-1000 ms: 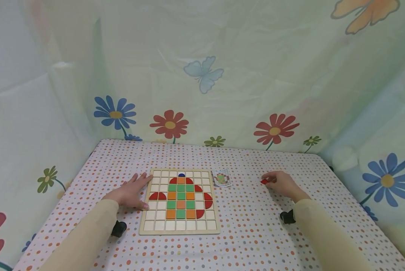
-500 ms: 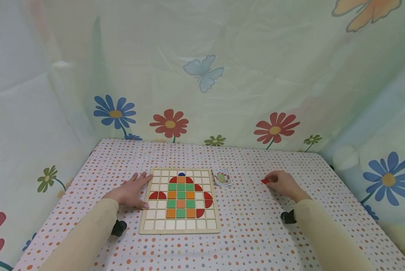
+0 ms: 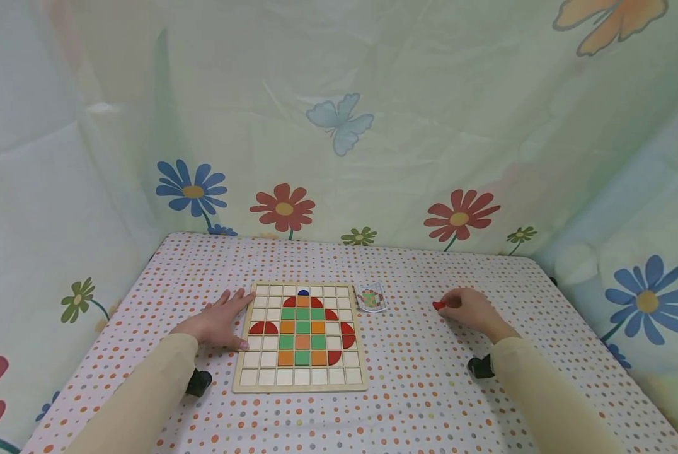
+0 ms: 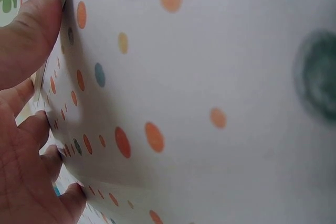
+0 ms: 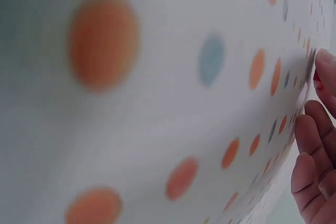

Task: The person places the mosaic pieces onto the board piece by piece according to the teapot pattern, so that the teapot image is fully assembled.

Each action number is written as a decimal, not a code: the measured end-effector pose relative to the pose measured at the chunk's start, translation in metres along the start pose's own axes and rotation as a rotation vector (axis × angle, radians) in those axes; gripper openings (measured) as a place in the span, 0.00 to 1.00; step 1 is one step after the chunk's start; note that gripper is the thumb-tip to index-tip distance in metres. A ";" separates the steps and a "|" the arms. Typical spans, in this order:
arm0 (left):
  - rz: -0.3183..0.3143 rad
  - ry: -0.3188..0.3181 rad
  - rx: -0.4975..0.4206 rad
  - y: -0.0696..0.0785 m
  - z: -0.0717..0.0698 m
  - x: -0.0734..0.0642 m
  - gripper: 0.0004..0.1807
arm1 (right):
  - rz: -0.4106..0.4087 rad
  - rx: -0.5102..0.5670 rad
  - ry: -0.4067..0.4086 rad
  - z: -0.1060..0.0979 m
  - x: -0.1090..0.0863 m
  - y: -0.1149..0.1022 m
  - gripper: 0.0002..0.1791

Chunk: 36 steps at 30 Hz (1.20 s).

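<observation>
My right hand (image 3: 471, 310) pinches a small red tile (image 3: 438, 305) between thumb and fingertips, low over the cloth on the right side of the table. In the right wrist view only a sliver of the red tile (image 5: 317, 80) shows past the thumb. My left hand (image 3: 217, 321) lies with spread fingers along the left edge of a wooden grid board (image 3: 300, 388); its thumb is against the frame. White squares fill much of the board. Orange and green squares (image 3: 302, 327) stand in the middle, with red curved pieces (image 3: 347, 335) around them and a blue half-round (image 3: 303, 293) on top.
Right of the board's upper corner lies a small picture card (image 3: 371, 298) with a similar coloured pattern. A dotted cloth (image 3: 418, 391) covers the table. Behind it hangs a flowered curtain (image 3: 339, 157), which also closes off both sides.
The red tile has turned a little in my right fingers, and that hand has shifted slightly left. My left hand and the board stay as they were.
</observation>
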<state>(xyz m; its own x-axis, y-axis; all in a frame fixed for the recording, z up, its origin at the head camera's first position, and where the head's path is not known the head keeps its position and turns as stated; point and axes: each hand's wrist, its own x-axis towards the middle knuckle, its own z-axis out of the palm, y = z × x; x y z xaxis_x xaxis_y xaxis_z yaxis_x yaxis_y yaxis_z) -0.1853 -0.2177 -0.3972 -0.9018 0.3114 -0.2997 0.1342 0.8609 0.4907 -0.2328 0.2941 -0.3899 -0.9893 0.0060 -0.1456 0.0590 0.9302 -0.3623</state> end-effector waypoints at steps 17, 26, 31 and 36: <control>0.005 -0.007 -0.004 -0.001 -0.001 -0.001 0.57 | -0.143 0.054 0.027 0.006 -0.012 -0.060 0.16; 0.005 -0.011 -0.003 -0.001 -0.001 0.000 0.57 | -0.296 0.072 0.037 0.015 -0.017 -0.098 0.12; 0.003 -0.002 -0.002 -0.001 0.000 -0.001 0.57 | -0.348 0.103 0.034 0.023 -0.021 -0.120 0.09; -0.001 0.007 -0.002 -0.001 0.001 0.000 0.57 | -0.363 0.120 0.010 0.032 -0.026 -0.148 0.09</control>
<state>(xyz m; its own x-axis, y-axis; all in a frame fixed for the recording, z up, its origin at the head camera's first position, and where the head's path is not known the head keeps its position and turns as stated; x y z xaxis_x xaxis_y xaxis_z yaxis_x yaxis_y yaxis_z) -0.1851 -0.2182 -0.3984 -0.9046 0.3075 -0.2951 0.1319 0.8604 0.4923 -0.2113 0.1444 -0.3622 -0.9499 -0.3118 0.0213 -0.2811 0.8227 -0.4940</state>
